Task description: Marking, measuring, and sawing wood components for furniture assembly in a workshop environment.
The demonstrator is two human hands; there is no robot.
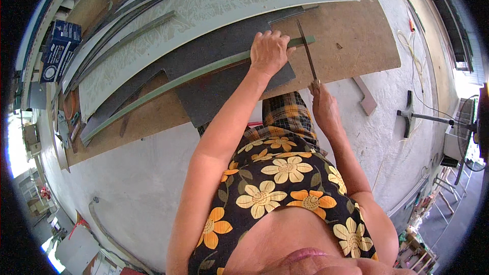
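A long green strip (198,73) lies across the work surface, from the lower left to its right end beyond my left hand. My left hand (270,51) grips the strip near that end, with its fingers curled over it. My right hand (325,107) is closed round the handle of a long, narrow-bladed handsaw (308,58). The blade points away from me and crosses the strip close to its right tip. Whether it has cut into the strip is too small to tell. Dark grey sheets (214,94) lie beneath the strip and my left forearm.
The brown board (367,46) forms the work surface. A large pale streaked panel (214,15) and several thin strips lie on its far side. A blue box (61,46) stands at the left, with hand tools below it. An angled offcut (367,99) and a fan (471,127) are at the right.
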